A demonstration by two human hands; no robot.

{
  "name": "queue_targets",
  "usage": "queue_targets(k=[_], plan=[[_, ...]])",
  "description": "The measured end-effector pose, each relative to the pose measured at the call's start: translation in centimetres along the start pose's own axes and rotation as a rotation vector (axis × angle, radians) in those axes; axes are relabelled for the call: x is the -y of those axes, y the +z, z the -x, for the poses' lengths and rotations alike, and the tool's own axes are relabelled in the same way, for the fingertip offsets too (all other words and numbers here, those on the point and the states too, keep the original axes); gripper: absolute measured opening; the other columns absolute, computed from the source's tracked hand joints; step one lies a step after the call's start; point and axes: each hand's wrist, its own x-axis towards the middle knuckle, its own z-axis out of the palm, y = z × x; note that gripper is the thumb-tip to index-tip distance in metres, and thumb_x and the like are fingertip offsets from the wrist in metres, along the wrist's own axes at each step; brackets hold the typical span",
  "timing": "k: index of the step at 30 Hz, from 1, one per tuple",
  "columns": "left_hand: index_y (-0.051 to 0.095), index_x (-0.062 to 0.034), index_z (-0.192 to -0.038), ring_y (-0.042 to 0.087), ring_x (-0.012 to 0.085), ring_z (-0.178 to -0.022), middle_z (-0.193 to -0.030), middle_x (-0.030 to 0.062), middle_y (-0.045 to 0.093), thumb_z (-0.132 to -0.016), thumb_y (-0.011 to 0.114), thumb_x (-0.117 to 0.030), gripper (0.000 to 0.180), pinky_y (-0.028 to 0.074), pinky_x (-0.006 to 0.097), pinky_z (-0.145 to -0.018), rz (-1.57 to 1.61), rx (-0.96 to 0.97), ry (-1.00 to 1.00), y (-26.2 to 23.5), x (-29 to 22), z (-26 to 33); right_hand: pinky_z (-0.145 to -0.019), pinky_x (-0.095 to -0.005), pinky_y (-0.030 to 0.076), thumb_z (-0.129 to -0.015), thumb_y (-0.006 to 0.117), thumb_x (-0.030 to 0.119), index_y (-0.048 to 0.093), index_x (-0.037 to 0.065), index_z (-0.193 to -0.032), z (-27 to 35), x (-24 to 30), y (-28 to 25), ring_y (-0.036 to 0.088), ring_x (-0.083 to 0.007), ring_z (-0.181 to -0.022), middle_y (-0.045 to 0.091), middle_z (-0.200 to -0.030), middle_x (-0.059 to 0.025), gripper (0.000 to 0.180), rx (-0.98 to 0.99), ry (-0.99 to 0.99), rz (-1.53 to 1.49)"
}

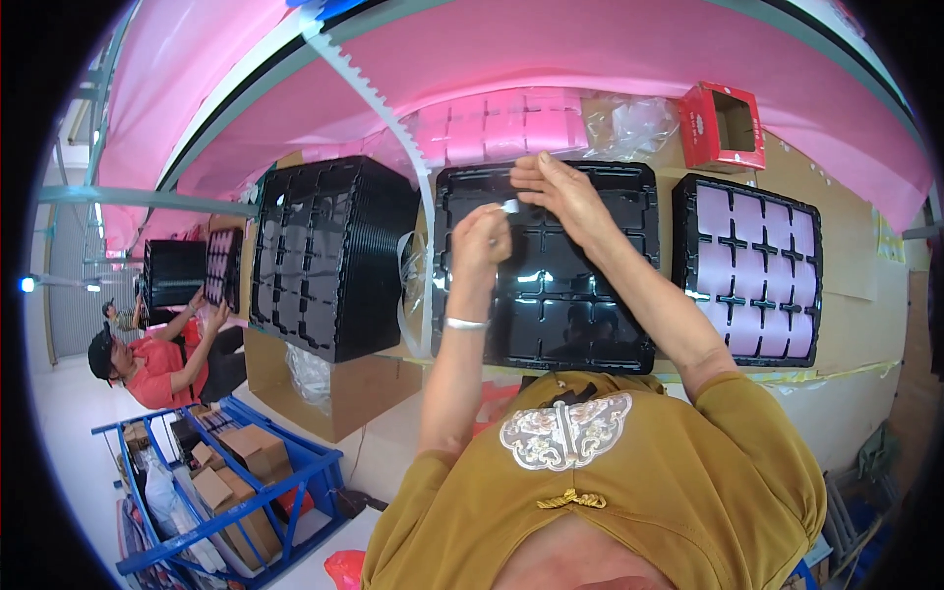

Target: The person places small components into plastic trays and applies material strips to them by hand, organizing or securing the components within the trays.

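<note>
In front of me lies a black plastic tray (580,339) with moulded compartments and a glossy surface. Over its far left part my left hand (480,238), with a bracelet at the wrist, is closed with a small whitish piece (509,206) pinched at its fingertips. Close beside that piece, my right hand (562,195) is above the tray's far edge, fingers stretched out and nothing visible in them. To the right is another black tray (818,280) whose compartments hold pale pink flat pieces (777,275).
A tall stack of black trays (334,261) stands at left. Behind are pink-filled trays (501,123), crumpled clear plastic (634,123) and a red box (736,147). A white toothed strip (379,103) hangs down. Farther left, a person (162,369) handles a tray near a blue cart (315,482).
</note>
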Motion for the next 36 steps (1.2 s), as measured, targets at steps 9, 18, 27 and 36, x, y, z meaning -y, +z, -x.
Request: queue_targets(k=[9,18,27,36], plan=[[0.057,-0.006,-0.084,0.049,0.0127,-0.053,-0.071,0.0019,0.052,-0.083,0.061,-0.01,0.006,0.033,0.026,-0.043,0.009,0.296,-0.332,18.6,4.8,-10.8,-0.084,-0.0294,0.046,-0.101,0.044,0.042,0.066,0.001,-0.116,2.9,7.7,-8.1,0.058,-0.0142,-0.092,0.065,-0.098,-0.0066,0.049,-0.607,-0.415,0.264],[0.001,0.0,-0.151,-0.005,0.0445,-0.145,-0.157,0.0256,-0.002,-0.097,0.043,-0.058,0.09,0.005,0.064,-0.113,-0.237,0.491,-0.389,35.6,7.8,-13.7,-0.1,-0.0386,0.045,-0.101,0.048,0.032,0.053,-0.005,-0.127,9.8,14.9,-21.2,0.06,-0.0262,-0.113,0.062,-0.12,-0.0181,0.045,-0.98,-0.658,0.367],[0.043,0.0026,-0.13,0.062,0.0287,-0.106,-0.12,0.0181,0.057,-0.088,0.056,0.003,0.044,0.054,0.035,-0.09,0.279,0.597,-0.137,31.2,10.0,-15.7,-0.068,-0.0457,0.055,-0.079,0.069,0.012,0.057,0.005,-0.112,2.1,8.9,-25.8,0.067,-0.0368,-0.084,0.058,-0.113,-0.0156,0.036,-0.677,-0.222,1.946],[0.058,0.0021,-0.116,0.067,0.0195,-0.091,-0.101,0.0128,0.067,-0.091,0.063,-0.009,0.028,0.055,0.028,-0.075,-0.027,0.304,0.068,16.8,-1.6,-1.9,-0.075,-0.0494,0.054,-0.08,0.071,0.025,0.062,0.008,-0.113,3.8,13.5,-21.9,0.065,-0.0372,-0.093,0.059,-0.113,-0.0139,0.038,-0.432,0.114,2.128]])
